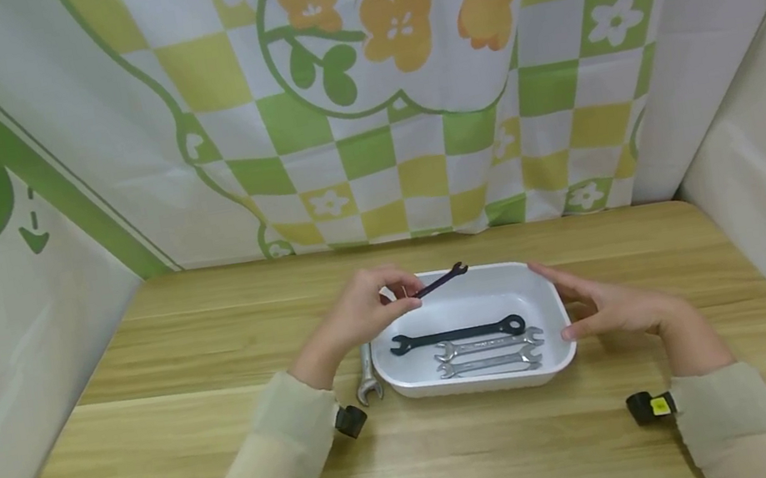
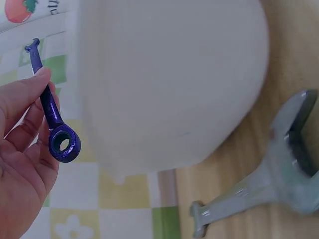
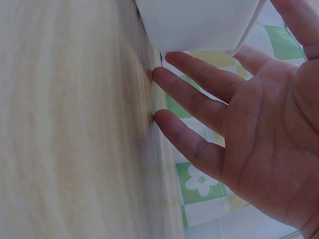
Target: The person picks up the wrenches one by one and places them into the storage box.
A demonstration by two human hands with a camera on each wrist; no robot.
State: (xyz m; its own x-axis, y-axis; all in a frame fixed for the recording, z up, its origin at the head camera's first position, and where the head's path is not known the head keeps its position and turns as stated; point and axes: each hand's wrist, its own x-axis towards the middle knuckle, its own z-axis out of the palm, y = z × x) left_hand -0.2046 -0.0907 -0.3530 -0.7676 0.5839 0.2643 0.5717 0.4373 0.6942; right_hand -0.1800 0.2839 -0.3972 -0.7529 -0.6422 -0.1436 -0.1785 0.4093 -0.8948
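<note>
In the head view a white tray (image 1: 483, 384) holds a black wrench (image 1: 456, 335) and two silver open-ended wrenches (image 1: 489, 345). Above its far left part my left hand (image 1: 373, 306) pinches a small purple wrench (image 1: 441, 280) between thumb and fingers. The left wrist view shows this purple wrench (image 2: 49, 105) with a ring at one end and an open jaw at the other. My right hand (image 1: 611, 308) rests at the tray's right end, its fingers spread and straight, as the right wrist view shows of the hand (image 3: 264, 114) too.
Another silver wrench (image 1: 368, 377) lies on the wooden table (image 1: 466, 462), close against the tray's left side. Behind the table hangs a checked cloth (image 1: 377, 155), and cloth walls stand at both sides.
</note>
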